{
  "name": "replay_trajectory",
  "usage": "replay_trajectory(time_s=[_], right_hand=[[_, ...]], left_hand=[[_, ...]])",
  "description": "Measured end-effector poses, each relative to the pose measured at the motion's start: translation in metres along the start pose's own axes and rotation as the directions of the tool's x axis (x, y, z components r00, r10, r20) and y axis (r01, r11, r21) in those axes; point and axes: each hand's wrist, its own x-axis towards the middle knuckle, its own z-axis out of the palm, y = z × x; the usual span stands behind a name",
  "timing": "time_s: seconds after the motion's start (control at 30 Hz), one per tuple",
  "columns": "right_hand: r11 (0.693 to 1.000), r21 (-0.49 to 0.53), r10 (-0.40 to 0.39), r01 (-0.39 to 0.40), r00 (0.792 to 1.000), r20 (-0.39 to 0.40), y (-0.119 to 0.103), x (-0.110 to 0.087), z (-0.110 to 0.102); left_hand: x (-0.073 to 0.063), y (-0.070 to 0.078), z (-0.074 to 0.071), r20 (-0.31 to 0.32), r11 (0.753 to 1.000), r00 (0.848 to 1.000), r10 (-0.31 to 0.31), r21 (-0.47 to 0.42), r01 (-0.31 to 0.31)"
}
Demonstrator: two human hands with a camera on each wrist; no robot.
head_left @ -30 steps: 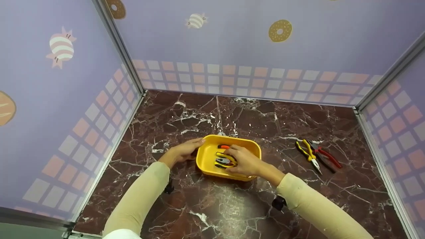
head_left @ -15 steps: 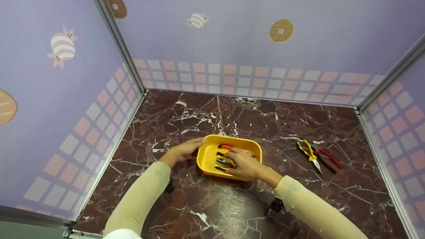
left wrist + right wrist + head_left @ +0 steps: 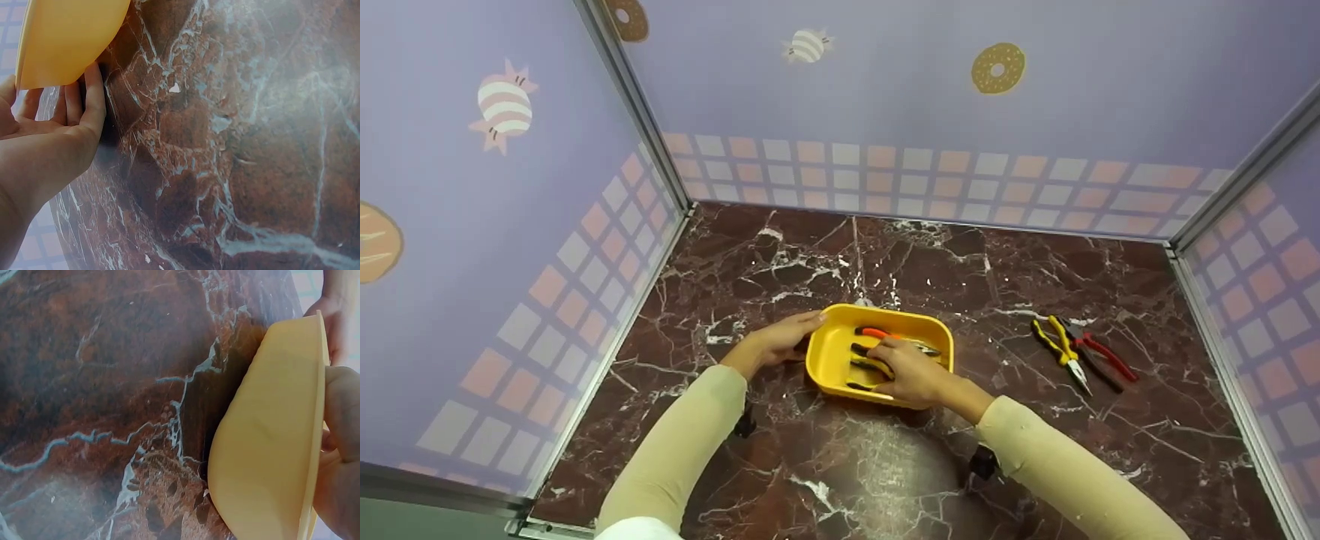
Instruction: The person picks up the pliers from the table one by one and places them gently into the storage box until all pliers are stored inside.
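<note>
A yellow plastic tub (image 3: 829, 364) stands on the marble-patterned table. My left hand (image 3: 778, 339) grips its left end; in the left wrist view, the thumb lies at the rim and the fingers (image 3: 94, 98) are under the tub. Inside the tub, my right hand (image 3: 913, 373) has its fingers around pliers with yellow-and-black handles (image 3: 876, 365), whose far part the hand hides. Behind them lie pliers with orange-and-black handles (image 3: 877, 332), their metal tips pointing right. The right wrist view shows the tub's outer wall (image 3: 270, 433) but not the pliers.
To the right on the table, yellow-handled long-nose pliers (image 3: 1063, 349) lie against pliers with red-and-black handles (image 3: 1099, 352). Patterned panels (image 3: 915, 180) enclose the table at the back, left and right.
My right hand has shifted slightly inside the tub, covering the pliers' metal head that showed earlier. The tips of the orange-handled pliers have come into sight. My left hand stays on the tub.
</note>
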Motion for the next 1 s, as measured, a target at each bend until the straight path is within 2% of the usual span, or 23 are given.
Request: replay_trajectory(time_s=[0.2,0.43,0.6,0.87,1.0], right_hand=[[0.999,0.014,0.036,-0.036,0.999,0.012,0.002,-0.001,0.003],[0.999,0.014,0.036,-0.036,0.999,-0.037,0.004,-0.004,0.006],[0.998,0.009,0.061,-0.060,0.997,-0.040,0.003,-0.006,0.005],[0.998,-0.019,0.066,-0.067,0.995,-0.069,0.002,-0.010,-0.003],[0.996,-0.005,0.086,-0.086,0.995,-0.057,0.001,-0.013,-0.010]], left_hand=[[0.001,-0.001,0.000,-0.002,1.000,1.000,-0.002,0.000,0.002],[0.000,0.000,0.000,-0.002,1.000,1.000,0.000,-0.012,0.000],[-0.001,0.000,0.000,-0.002,1.000,1.000,0.000,-0.004,0.000],[-0.002,0.000,0.001,0.011,1.000,1.000,0.013,0.004,-0.013],[-0.002,0.000,0.001,0.011,1.000,1.000,0.015,0.000,-0.015]])
